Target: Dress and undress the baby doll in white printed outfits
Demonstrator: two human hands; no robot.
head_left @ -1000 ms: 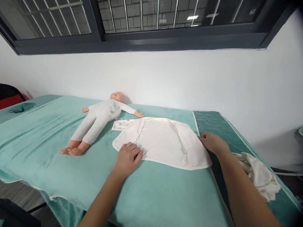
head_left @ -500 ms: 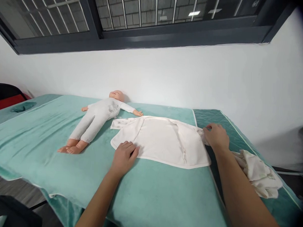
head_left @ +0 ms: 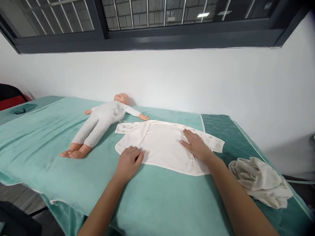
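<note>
A white baby shirt lies spread out on the green bed cover, its patterned sleeves stretched to both sides. My left hand rests at the shirt's lower left edge, fingers loosely bent and the thumb apart. Flat on the right half of the shirt lies my right hand, fingers stretched out and palm down. To the left of the shirt a baby doll in a white suit lies on its back, one arm reaching toward the shirt's upper edge.
A crumpled white cloth lies on the darker green cover at the right. Behind the bed are a white wall and a dark-framed window. A black object stands at the lower left.
My right hand has let go of the right sleeve and moved left onto the shirt's body. That sleeve now lies extended on the cover. My left hand stays in place.
</note>
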